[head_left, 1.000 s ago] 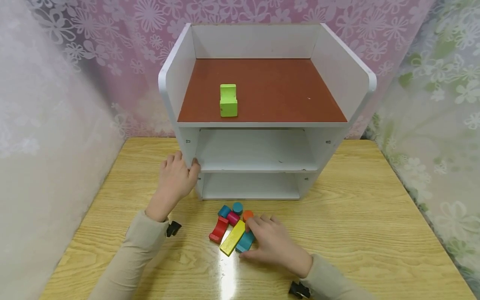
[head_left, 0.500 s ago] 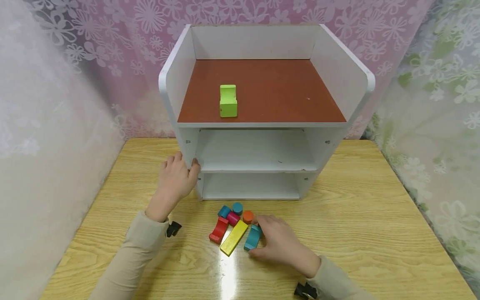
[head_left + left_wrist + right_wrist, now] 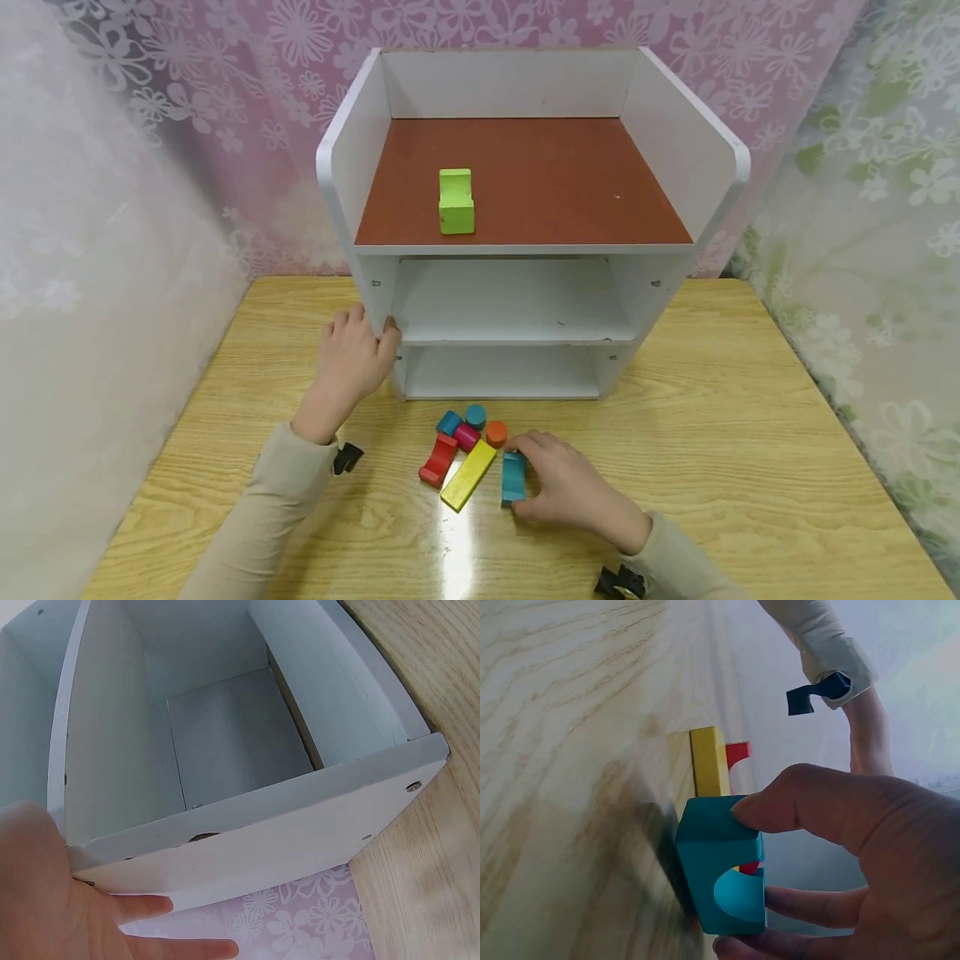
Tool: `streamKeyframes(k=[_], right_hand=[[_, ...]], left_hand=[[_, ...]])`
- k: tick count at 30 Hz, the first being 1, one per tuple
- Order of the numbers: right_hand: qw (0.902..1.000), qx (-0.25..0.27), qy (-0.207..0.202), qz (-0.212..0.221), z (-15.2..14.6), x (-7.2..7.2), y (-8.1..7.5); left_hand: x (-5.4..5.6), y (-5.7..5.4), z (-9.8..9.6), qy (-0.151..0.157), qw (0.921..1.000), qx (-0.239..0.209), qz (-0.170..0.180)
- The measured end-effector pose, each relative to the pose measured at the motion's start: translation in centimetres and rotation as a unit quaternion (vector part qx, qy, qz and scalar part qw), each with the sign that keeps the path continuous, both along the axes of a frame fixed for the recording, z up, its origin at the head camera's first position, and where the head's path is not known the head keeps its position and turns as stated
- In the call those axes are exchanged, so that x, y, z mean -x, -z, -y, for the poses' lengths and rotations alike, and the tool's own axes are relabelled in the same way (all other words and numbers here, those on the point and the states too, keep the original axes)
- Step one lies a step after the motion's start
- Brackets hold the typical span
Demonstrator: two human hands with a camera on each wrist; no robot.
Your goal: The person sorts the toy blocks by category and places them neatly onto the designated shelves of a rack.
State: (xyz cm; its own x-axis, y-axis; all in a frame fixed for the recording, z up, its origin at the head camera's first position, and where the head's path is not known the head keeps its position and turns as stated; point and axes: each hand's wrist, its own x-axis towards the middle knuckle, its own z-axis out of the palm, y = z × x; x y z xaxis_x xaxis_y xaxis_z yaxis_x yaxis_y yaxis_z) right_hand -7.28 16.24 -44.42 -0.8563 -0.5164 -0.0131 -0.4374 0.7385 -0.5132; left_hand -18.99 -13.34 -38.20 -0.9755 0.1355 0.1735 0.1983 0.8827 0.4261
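Observation:
My right hand (image 3: 566,483) pinches a teal arch block (image 3: 513,479) by its two ends, thumb on the near end. In the right wrist view the teal block's round cut-out faces the palm. Just left of it on the table lie a yellow rectangular block (image 3: 468,476) and a red arch block (image 3: 438,461). My left hand (image 3: 352,354) grips the left side panel of a white shelf unit (image 3: 513,342), thumb at the front edge and fingers along the outer face. A green arch block (image 3: 457,202) stands on the unit's brown top.
Behind the yellow block sit an orange cylinder (image 3: 497,432), a magenta cylinder (image 3: 467,437) and two blue cylinders. They lie in front of the unit's bottom shelf on the wooden table (image 3: 720,433). Flowered curtains (image 3: 285,125) hang behind and at the sides.
My right hand has drawn the teal arch block right, away from the yellow block, and turned it so it points more straight ahead. The left hand stays on the panel.

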Motion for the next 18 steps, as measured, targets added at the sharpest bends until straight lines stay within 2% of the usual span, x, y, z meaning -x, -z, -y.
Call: streamKeyframes(k=[5,13,18], right_hand=[[0.9999,0.003,-0.009,0.007,-0.2,-0.1,-1.2],[0.9984,0.001,-0.044,0.036,-0.6,0.0,-4.6],[0.9975,-0.003,-0.067,0.021,-0.8,-0.1,-6.8]], left_hand=[[0.0,0.1,-0.1,0.002,1.0000,-0.003,0.000],[-0.1,0.0,-0.1,-0.001,1.0000,-0.004,-0.002],[-0.1,0.0,0.0,-0.001,1.0000,0.000,0.002]])
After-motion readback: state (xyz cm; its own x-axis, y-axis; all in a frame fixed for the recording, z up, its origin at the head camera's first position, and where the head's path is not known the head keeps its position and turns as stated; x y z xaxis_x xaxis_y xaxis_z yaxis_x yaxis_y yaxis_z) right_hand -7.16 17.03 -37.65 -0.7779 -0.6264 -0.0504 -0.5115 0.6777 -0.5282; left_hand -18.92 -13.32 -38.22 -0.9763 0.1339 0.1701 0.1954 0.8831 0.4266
